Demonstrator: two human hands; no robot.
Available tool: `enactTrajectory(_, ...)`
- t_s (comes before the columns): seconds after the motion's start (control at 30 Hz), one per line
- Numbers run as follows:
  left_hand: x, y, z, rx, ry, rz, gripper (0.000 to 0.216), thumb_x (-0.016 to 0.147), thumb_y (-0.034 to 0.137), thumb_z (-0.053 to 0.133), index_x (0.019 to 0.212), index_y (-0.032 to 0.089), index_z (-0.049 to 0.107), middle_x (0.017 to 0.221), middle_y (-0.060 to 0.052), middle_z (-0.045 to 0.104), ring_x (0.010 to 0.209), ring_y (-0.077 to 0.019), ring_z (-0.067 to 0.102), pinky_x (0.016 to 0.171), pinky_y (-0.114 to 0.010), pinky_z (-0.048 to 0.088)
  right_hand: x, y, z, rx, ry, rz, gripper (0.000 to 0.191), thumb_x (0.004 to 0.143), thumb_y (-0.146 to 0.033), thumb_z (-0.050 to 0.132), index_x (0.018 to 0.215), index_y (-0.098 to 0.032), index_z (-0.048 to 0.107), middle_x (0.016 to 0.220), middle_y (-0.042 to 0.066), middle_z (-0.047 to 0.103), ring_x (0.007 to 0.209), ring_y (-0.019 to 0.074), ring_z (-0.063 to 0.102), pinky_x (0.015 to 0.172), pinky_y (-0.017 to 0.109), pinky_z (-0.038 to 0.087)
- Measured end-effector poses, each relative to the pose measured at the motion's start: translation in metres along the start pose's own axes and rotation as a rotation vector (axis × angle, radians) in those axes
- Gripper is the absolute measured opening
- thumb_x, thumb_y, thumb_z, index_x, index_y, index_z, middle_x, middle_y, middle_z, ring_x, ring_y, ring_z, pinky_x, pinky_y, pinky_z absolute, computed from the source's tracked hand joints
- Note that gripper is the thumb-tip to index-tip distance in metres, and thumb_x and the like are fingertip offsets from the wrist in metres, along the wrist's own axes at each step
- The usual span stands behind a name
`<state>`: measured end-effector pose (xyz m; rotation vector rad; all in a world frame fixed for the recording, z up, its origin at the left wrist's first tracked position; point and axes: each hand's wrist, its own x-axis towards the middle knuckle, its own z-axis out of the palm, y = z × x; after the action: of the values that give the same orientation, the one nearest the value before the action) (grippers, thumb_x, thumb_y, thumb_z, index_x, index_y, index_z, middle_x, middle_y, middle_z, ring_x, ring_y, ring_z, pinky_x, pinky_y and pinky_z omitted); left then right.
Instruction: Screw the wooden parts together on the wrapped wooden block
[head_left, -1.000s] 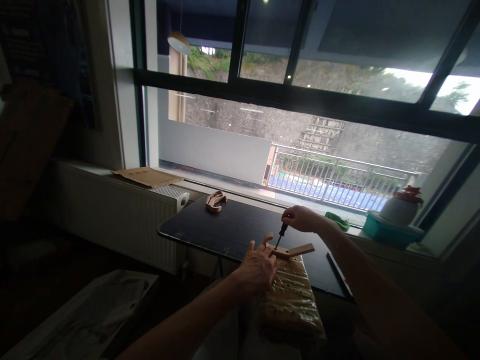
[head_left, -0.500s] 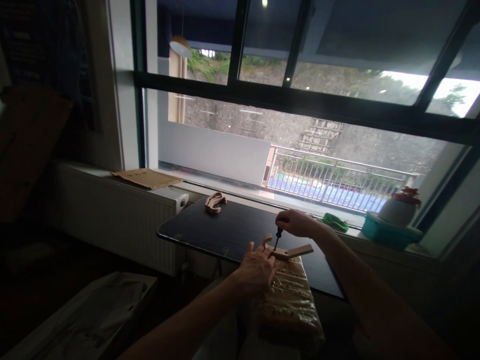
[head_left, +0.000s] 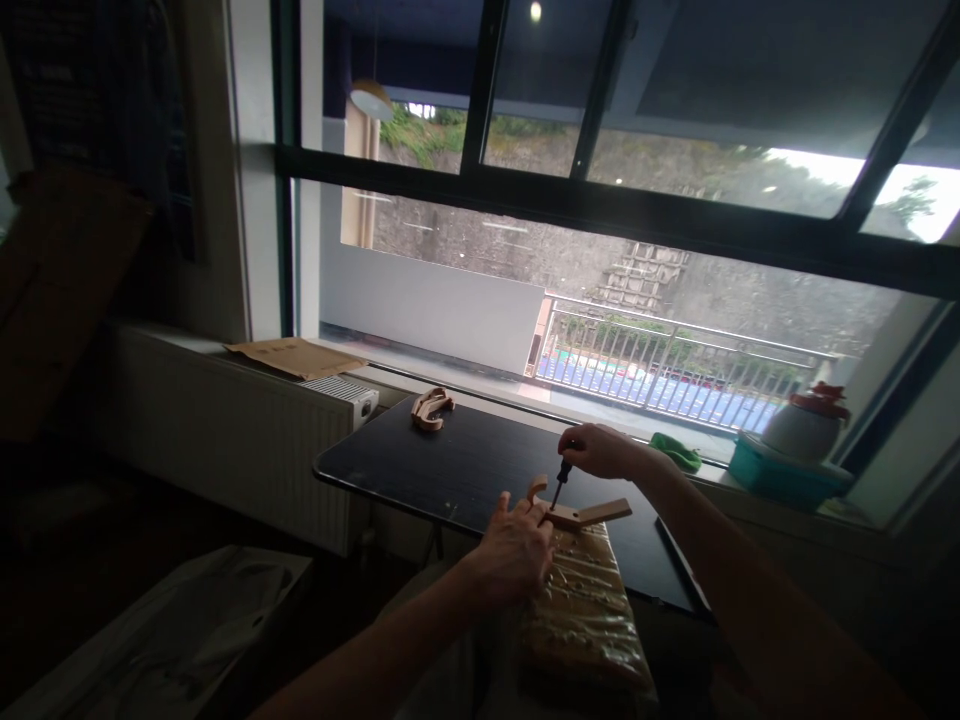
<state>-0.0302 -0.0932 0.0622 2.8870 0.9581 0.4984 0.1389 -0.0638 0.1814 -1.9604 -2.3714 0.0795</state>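
My right hand [head_left: 598, 450] is closed around the handle of a small black screwdriver [head_left: 559, 484], whose tip rests on a light wooden piece [head_left: 581, 513] at the near edge of a dark table [head_left: 420, 462]. My left hand [head_left: 515, 545] steadies the near end of that wooden piece; its fingers are partly curled and partly raised. The piece has a curved end and a straight arm pointing right.
A plastic-wrapped brown package [head_left: 581, 605] lies below the table edge by my lap. Another curved wooden part [head_left: 431, 408] sits at the table's far left corner. A teal tub with a white pot [head_left: 795, 455] and a green cloth [head_left: 675, 450] stand on the windowsill. A white radiator [head_left: 225, 430] is to the left.
The view shifted slightly. My right hand with the screwdriver moved a little left and back again over the wooden piece; my left hand kept its hold.
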Motion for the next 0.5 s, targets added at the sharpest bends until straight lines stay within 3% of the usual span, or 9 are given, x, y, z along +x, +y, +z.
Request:
enactTrajectory(0.27,0.002,0.0,0.001,0.014,0.001,-0.016,0.036,0.087,0.034,0.037,0.112,0.016,0.053,0.127,-0.013,0.048,0.116,-0.0296,0.042,0.1,-0.058,0.024,0.003,0.001,0.01,-0.002,0.079,0.043,0.029,0.084,-0.036,0.045,0.095,-0.018,0.065,0.087,0.005,0.067,0.07,0.0133,0.058,0.059,0.023,0.038)
enactTrajectory(0.5,-0.002,0.003,0.002,0.034,0.029,-0.003,0.034,0.087,0.031,0.038,0.114,0.016,0.052,0.13,-0.012,0.046,0.119,-0.0284,0.04,0.102,-0.055,0.023,-0.001,-0.004,-0.001,-0.019,0.018,-0.034,0.027,0.082,-0.036,0.047,0.094,-0.022,0.067,0.086,0.002,0.068,0.068,0.0131,0.057,0.059,0.024,0.039)
